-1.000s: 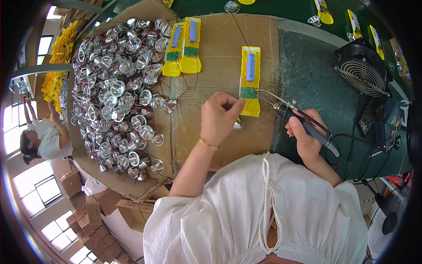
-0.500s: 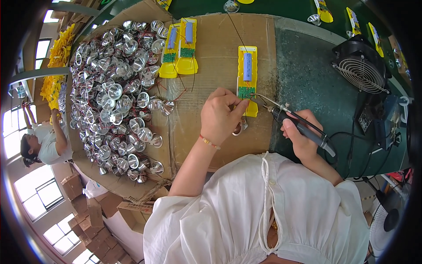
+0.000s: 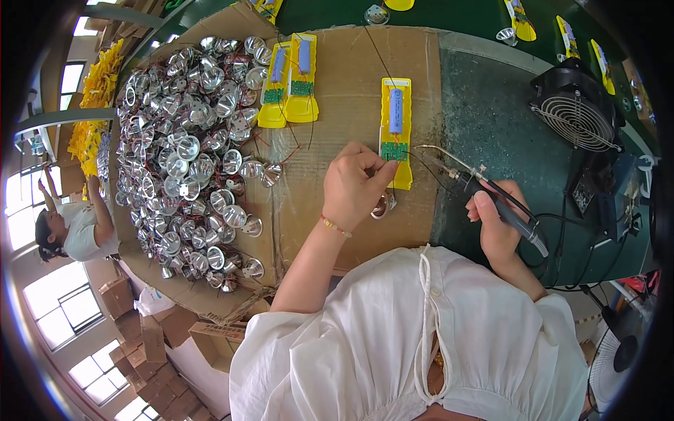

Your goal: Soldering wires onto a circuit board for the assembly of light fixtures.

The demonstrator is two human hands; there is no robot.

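On the cardboard lies a yellow plastic housing (image 3: 404,175) with a blue cylindrical battery (image 3: 395,112) and a small green circuit board (image 3: 393,151). My left hand (image 3: 357,179) is pinched closed at the board's lower edge; whatever its fingertips hold is too small to make out. Partly hidden under that hand is a silver reflector cup (image 3: 382,205). My right hand (image 3: 500,235) grips a soldering iron (image 3: 516,223) with a thin curved metal tube along it. The iron's tip is to the right of the board, apart from it.
A large heap of silver reflector cups (image 3: 189,168) with red wires fills the left. Two more yellow housings (image 3: 302,109) lie at its upper right. A black fan (image 3: 576,105) with a wire grille stands at right. A co-worker (image 3: 77,224) is at far left.
My right hand has drawn the soldering iron back to the right, off the circuit board. My left hand stays almost in place, still pinched at the board.
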